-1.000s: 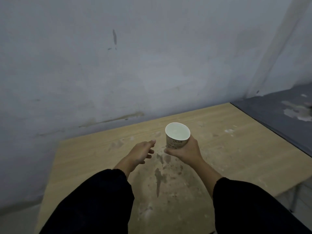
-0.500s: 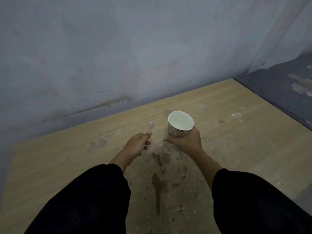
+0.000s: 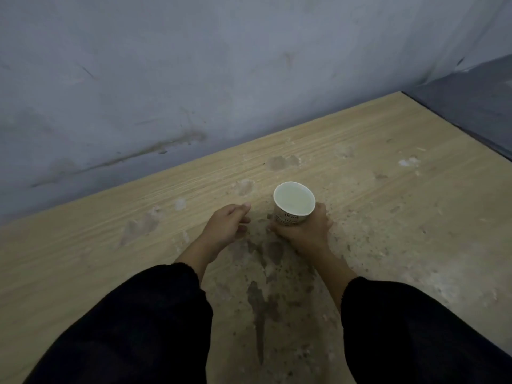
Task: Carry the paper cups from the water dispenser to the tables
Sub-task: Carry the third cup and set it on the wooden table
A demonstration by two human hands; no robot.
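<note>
A white paper cup with dark print on its side stands upright, low over the light wooden table, near its middle. My right hand is wrapped around the cup's lower half from the near side. I cannot tell whether the cup's base touches the tabletop. My left hand hovers a short way left of the cup, fingers loosely curled and holding nothing. Both arms wear dark sleeves.
The table is stained with dark and pale blotches around the hands. A scuffed grey-white wall runs close behind the table's far edge. Beyond the table's right edge lies a dark grey floor.
The cup in my right hand has come down toward the tabletop. The view has moved closer over the table, and my left hand has stayed beside the cup.
</note>
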